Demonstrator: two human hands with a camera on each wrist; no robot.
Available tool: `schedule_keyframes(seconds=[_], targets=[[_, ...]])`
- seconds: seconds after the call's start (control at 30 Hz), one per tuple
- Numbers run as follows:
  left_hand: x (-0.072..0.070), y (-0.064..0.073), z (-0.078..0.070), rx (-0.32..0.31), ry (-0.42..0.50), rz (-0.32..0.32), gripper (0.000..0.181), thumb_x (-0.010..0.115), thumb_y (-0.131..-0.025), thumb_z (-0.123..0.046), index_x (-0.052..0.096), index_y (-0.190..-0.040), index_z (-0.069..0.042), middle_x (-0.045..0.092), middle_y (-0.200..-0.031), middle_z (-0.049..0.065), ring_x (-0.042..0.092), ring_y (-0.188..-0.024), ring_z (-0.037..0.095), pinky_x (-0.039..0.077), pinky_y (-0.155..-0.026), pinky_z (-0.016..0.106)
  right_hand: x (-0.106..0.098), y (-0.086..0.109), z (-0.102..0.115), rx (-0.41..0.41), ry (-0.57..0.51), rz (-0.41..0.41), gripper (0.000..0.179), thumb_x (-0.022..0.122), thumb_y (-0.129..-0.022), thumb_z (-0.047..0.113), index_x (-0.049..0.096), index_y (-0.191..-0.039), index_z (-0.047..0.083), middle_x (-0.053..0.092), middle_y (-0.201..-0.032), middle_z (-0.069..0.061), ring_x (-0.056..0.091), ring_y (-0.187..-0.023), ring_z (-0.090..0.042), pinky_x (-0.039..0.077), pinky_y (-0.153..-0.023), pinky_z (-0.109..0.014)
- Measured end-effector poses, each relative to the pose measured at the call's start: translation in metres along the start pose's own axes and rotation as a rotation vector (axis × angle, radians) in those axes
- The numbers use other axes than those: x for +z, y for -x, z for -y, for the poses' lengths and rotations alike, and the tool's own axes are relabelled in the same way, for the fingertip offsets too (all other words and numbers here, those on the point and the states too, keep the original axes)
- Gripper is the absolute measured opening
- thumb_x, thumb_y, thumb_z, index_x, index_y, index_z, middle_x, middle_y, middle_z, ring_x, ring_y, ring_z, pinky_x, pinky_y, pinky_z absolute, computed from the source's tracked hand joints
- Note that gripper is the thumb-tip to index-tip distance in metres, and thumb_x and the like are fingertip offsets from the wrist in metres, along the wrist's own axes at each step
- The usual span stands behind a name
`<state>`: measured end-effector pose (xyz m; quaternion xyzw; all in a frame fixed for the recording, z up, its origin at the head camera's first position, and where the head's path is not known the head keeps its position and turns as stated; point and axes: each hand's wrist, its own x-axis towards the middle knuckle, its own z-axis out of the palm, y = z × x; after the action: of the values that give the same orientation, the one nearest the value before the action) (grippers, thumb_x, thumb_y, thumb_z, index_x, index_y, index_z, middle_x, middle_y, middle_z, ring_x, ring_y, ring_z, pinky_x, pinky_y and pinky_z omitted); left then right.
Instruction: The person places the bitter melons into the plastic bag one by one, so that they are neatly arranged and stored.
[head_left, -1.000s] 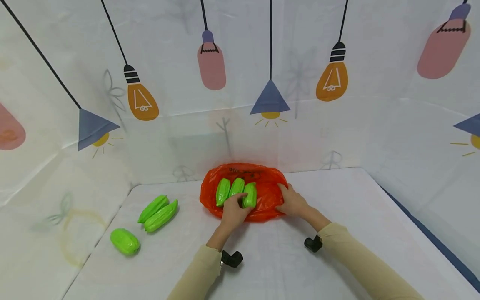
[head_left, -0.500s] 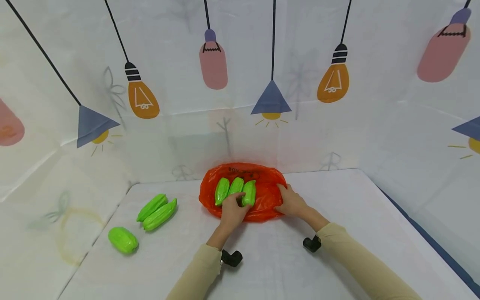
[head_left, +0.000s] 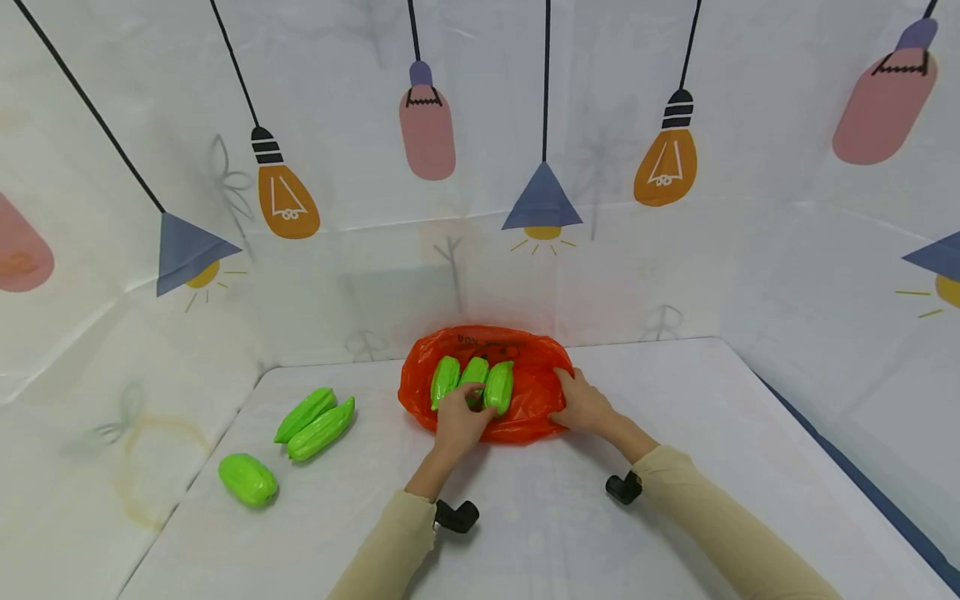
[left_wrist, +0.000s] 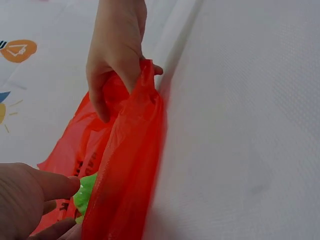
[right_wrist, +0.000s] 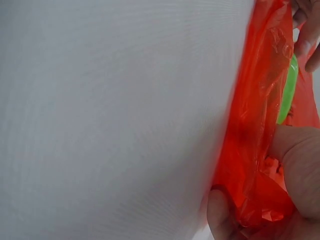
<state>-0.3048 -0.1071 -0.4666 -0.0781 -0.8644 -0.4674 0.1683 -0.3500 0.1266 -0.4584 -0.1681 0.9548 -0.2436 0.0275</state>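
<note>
A red plastic bag (head_left: 537, 400) lies with its mouth spread at the back of the table. Inside it, three bright green, ridged, gourd-like vegetables stand in a row; the right one (head_left: 499, 385) is beside my left hand (head_left: 459, 421). That hand reaches over the bag's front rim, thumb and fingers spread apart near the gourds, apparently gripping none. My right hand (head_left: 587, 406) holds the bag's right rim; in the right wrist view the red film (right_wrist: 250, 130) runs between thumb and fingers. In the left wrist view, a green end (left_wrist: 85, 192) shows near my left fingertips.
Two more green gourds (head_left: 321, 430) lie side by side on the white table (head_left: 540, 525), left of the bag. A shorter one (head_left: 248, 480) lies nearer the left edge. Behind stands a white cloth wall (head_left: 480, 275) printed with lamps.
My left hand has drawn slightly left and loosened from the right gourd, which now shows more fully in the bag. My right hand stays on the bag's rim.
</note>
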Motion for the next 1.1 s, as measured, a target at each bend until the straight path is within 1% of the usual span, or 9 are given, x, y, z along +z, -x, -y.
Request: schedule_keyframes(seconds=[0.1,0.23,0.33,0.47,0.6,0.77,0.87,1.0,1.1], targets=[[-0.003,0.001,-0.001,-0.019,0.016,0.003,0.038,0.078,-0.08,-0.009,0.067,-0.115,0.0,0.068,-0.101,0.017,0.064,-0.092,0.029,0.054,-0.073,0.039,0.0,0.0,0.0,-0.001,-0.01,0.001,0.086,0.077,-0.083,0.02,0.027,-0.149,-0.003,0.033,-0.144,-0.028,0.052,-0.114,-0.041,0.045,-0.092,-0.056],[-0.006,0.001,-0.003,-0.017,0.031,0.003,0.034,0.076,-0.081,-0.008,0.068,-0.114,-0.001,0.068,-0.101,0.016,0.065,-0.079,0.022,0.054,-0.066,0.033,0.001,0.001,0.0,0.004,-0.019,0.002,0.087,0.077,-0.082,0.019,0.026,-0.149,-0.003,0.033,-0.144,-0.027,0.052,-0.114,-0.041,0.045,-0.092,-0.056],[-0.01,0.001,-0.003,0.003,0.038,-0.016,0.03,0.074,-0.082,-0.006,0.069,-0.111,-0.001,0.068,-0.099,0.015,0.065,-0.07,0.016,0.053,-0.061,0.029,0.002,0.002,-0.001,0.009,-0.007,-0.003,0.088,0.078,-0.082,0.018,0.026,-0.149,-0.003,0.033,-0.143,-0.027,0.053,-0.112,-0.04,0.046,-0.091,-0.056],[-0.018,0.004,-0.005,0.047,0.025,-0.06,0.028,0.074,-0.081,-0.002,0.07,-0.109,0.0,0.069,-0.099,0.016,0.065,-0.067,0.015,0.054,-0.06,0.028,0.003,0.002,-0.001,0.002,0.007,-0.01,0.09,0.079,-0.081,0.017,0.025,-0.148,-0.005,0.033,-0.142,-0.029,0.055,-0.108,-0.041,0.047,-0.09,-0.055],[-0.033,0.008,-0.005,0.076,0.006,-0.086,0.029,0.075,-0.08,0.0,0.071,-0.108,0.001,0.069,-0.099,0.018,0.065,-0.065,0.017,0.054,-0.06,0.03,0.003,0.001,0.002,-0.007,0.002,-0.013,0.092,0.079,-0.08,0.016,0.021,-0.148,-0.007,0.03,-0.142,-0.032,0.056,-0.105,-0.042,0.048,-0.09,-0.054],[-0.057,0.016,0.001,0.077,-0.048,-0.098,0.03,0.076,-0.079,0.001,0.071,-0.108,-0.001,0.069,-0.1,0.016,0.066,-0.068,0.015,0.055,-0.062,0.03,0.003,0.001,0.006,-0.007,-0.008,-0.028,0.095,0.079,-0.079,0.013,0.017,-0.147,-0.01,0.027,-0.142,-0.034,0.058,-0.098,-0.042,0.049,-0.088,-0.053],[-0.073,0.023,0.006,0.057,-0.076,-0.096,0.029,0.075,-0.08,0.0,0.07,-0.108,-0.002,0.069,-0.101,0.016,0.066,-0.072,0.018,0.055,-0.064,0.032,0.003,0.0,0.007,-0.006,-0.001,-0.033,0.096,0.079,-0.079,0.012,0.016,-0.147,-0.011,0.026,-0.141,-0.035,0.059,-0.095,-0.042,0.049,-0.088,-0.053],[-0.094,0.03,0.015,0.015,-0.123,-0.09,0.028,0.073,-0.082,-0.001,0.07,-0.109,-0.002,0.069,-0.103,0.013,0.067,-0.077,0.021,0.056,-0.065,0.033,0.003,0.001,0.007,-0.006,0.006,-0.026,0.095,0.078,-0.079,0.011,0.015,-0.147,-0.011,0.026,-0.141,-0.035,0.059,-0.096,-0.042,0.049,-0.088,-0.053],[-0.109,0.035,0.021,-0.01,-0.168,-0.089,0.028,0.072,-0.083,-0.004,0.069,-0.11,-0.002,0.069,-0.105,0.013,0.068,-0.081,0.024,0.056,-0.068,0.035,0.001,0.0,0.008,-0.013,0.012,-0.024,0.096,0.079,-0.079,0.012,0.014,-0.147,-0.011,0.026,-0.141,-0.036,0.058,-0.096,-0.042,0.049,-0.088,-0.053]])
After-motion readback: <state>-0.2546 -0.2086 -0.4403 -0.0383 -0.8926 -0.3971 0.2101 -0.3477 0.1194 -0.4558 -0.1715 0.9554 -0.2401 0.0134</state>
